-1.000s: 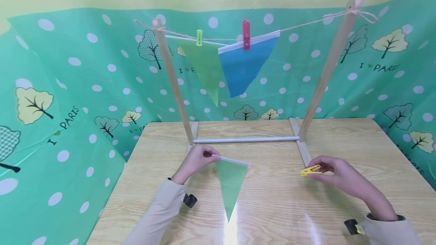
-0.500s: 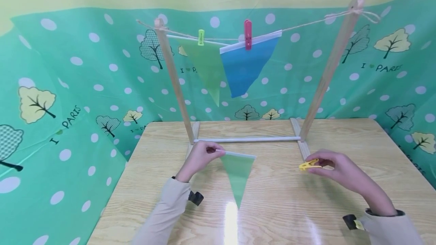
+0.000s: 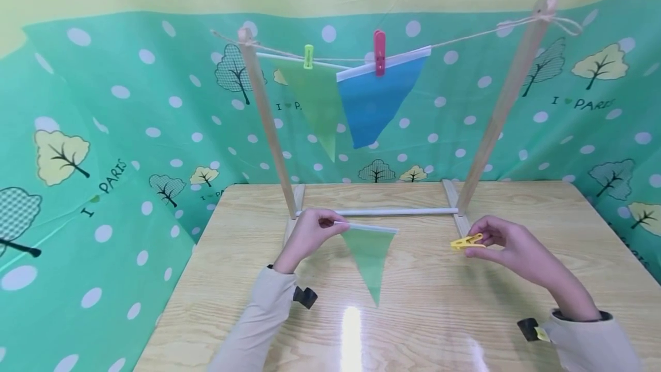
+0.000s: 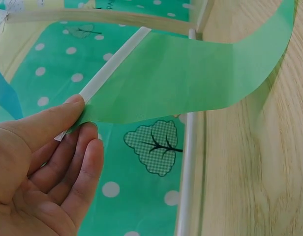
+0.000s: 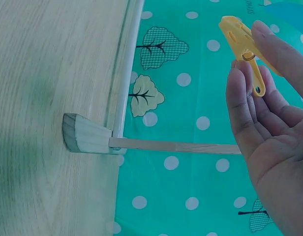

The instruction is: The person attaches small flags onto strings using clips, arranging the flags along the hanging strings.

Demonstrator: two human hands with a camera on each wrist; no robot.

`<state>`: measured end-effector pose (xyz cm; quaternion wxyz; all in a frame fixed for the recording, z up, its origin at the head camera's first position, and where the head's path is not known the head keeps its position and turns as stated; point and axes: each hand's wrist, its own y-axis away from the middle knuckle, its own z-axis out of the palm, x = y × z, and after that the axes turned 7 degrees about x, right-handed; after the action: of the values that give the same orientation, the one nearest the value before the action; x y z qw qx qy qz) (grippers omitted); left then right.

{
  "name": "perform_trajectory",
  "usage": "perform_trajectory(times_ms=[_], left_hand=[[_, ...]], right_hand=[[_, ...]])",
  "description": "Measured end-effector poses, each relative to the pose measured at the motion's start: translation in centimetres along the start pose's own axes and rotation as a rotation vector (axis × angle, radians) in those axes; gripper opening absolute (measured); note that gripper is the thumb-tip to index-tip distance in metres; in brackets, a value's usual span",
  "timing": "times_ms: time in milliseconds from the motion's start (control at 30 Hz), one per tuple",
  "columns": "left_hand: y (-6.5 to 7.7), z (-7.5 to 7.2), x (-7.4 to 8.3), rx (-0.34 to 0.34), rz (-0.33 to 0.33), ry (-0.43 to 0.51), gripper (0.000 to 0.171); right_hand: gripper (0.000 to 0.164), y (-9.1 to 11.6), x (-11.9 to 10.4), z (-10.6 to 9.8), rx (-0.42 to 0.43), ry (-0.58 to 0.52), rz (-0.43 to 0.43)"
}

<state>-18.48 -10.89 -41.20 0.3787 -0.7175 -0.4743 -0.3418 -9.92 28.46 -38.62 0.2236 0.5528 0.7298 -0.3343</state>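
Note:
My left hand (image 3: 311, 236) pinches one end of the white top band of a green triangular pennant (image 3: 369, 254), whose point hangs down over the table. In the left wrist view the pennant (image 4: 171, 73) curves away from the thumb and fingertips. On the right, a yellow clothespin (image 3: 467, 241) sits between the thumb and fingers of my right hand (image 3: 516, 248); the right wrist view shows this clothespin (image 5: 240, 42) gripped by its handle end. Behind the hands, a green pennant (image 3: 312, 93) and a blue pennant (image 3: 382, 96) hang from a string (image 3: 467, 37).
A light green clothespin (image 3: 308, 57) and a pink clothespin (image 3: 379, 53) hold the hanging pennants. The string runs between a left wooden post (image 3: 265, 113) and a right wooden post (image 3: 503, 111). A white rod (image 3: 397, 212) joins the posts near the wooden table (image 3: 428, 314).
My left hand has moved right and away from me, carrying the green pennant higher. My right hand has risen slightly with the yellow clothespin. The view has shifted a little.

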Motion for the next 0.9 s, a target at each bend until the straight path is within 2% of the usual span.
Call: perform_trajectory(times_ms=[200, 567, 767, 900], left_hand=[[-0.2, -0.1, 0.4, 0.012, 0.007, 0.004, 0.01], [-0.7, -0.1, 1.5, 0.015, -0.002, 0.032, 0.013], [-0.9, 0.0, 2.1, 0.022, 0.01, 0.036, 0.013], [-1.0, 0.0, 2.5, 0.025, 0.018, 0.035, 0.013]], right_hand=[[0.027, -0.4, -0.3, -0.2, -0.006, 0.042, 0.011], [0.022, -1.1, -1.3, -0.8, 0.062, 0.064, -0.101], [0.028, -1.6, -1.9, -1.0, 0.119, 0.04, -0.065], [0.024, -1.9, -2.2, -1.3, 0.137, 0.058, -0.057]])
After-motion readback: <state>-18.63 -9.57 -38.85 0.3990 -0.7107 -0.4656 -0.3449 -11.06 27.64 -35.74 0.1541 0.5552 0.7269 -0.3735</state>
